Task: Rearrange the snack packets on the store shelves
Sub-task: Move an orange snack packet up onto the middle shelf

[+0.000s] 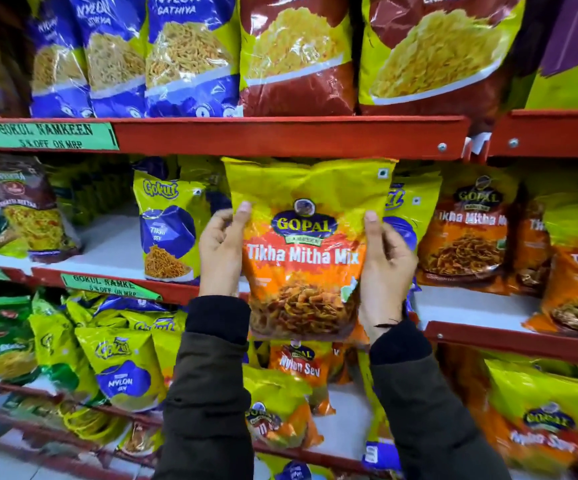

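A yellow and orange Gopal Tikha Mitha Mix packet (306,244) is held upright in front of the middle shelf (118,252). My left hand (221,251) grips its left edge and my right hand (386,268) grips its right edge, thumbs on the front. More Tikha Mitha Mix packets (467,233) stand on the middle shelf to the right. A yellow and blue Gokul Tikhi Sev packet (168,230) stands just left of the held packet. Another Gokul packet (412,206) is partly hidden behind it.
The red top shelf rail (280,135) runs just above the held packet, with blue Nylon Gathiya bags (190,53) and maroon Chevda bags (298,53) on it. A dark packet (28,209) stands at far left. Lower shelves hold Nylon Sev packets (298,365) and green packets (0,341).
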Demonstrator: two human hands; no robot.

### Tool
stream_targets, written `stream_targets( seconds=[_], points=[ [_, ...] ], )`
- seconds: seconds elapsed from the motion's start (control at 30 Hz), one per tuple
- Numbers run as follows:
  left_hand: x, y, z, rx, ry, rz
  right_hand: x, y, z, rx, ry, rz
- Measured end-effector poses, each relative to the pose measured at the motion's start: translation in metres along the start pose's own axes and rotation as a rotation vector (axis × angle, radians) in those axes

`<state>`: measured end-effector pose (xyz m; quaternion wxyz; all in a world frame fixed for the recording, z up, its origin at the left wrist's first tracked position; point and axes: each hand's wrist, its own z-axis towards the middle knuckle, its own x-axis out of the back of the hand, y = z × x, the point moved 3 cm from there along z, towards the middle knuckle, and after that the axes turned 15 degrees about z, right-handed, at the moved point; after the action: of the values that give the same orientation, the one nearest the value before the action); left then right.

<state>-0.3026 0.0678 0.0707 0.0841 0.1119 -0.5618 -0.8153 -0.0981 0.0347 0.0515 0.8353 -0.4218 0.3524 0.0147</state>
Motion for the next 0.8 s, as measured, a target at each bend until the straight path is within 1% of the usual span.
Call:
stream_targets(
  seconds=[0.07,0.13,0.2,0.3,0.33,0.4,0.5,0.57,0.63,0.8],
  points=[
    [-0.018,-0.009,-0.02,0.108,-0.011,-0.048,0.027,-0.016,-0.003,0.049,0.023,-0.016],
    [-0.04,-0.02,-0.042,0.219,-0.016,-0.115,0.057,-0.025,-0.004,0.021,0.046,0.0],
    [-0.066,-0.029,-0.063,0.295,-0.049,-0.154,0.086,-0.032,-0.001,-0.024,0.101,0.028],
    [-0.104,-0.035,-0.09,0.37,-0.116,-0.128,0.12,-0.044,0.005,-0.021,0.185,0.023],
    [-0.114,-0.036,-0.097,0.385,-0.122,-0.11,0.13,-0.048,0.008,-0.013,0.206,0.003],
    [-0.131,-0.038,-0.108,0.375,-0.114,-0.081,0.149,-0.054,0.013,-0.053,0.266,0.013],
    [-0.144,-0.039,-0.117,0.375,-0.076,-0.111,0.173,-0.06,0.019,-0.202,0.326,0.132],
    [-0.15,-0.042,-0.118,0.411,-0.043,-0.183,0.184,-0.063,0.023,-0.252,0.289,0.169],
    [-0.155,-0.043,-0.119,0.437,-0.028,-0.229,0.192,-0.064,0.025,-0.263,0.249,0.181],
    [-0.167,-0.047,-0.122,0.441,-0.023,-0.262,0.204,-0.068,0.029,-0.256,0.237,0.197]
  ],
)
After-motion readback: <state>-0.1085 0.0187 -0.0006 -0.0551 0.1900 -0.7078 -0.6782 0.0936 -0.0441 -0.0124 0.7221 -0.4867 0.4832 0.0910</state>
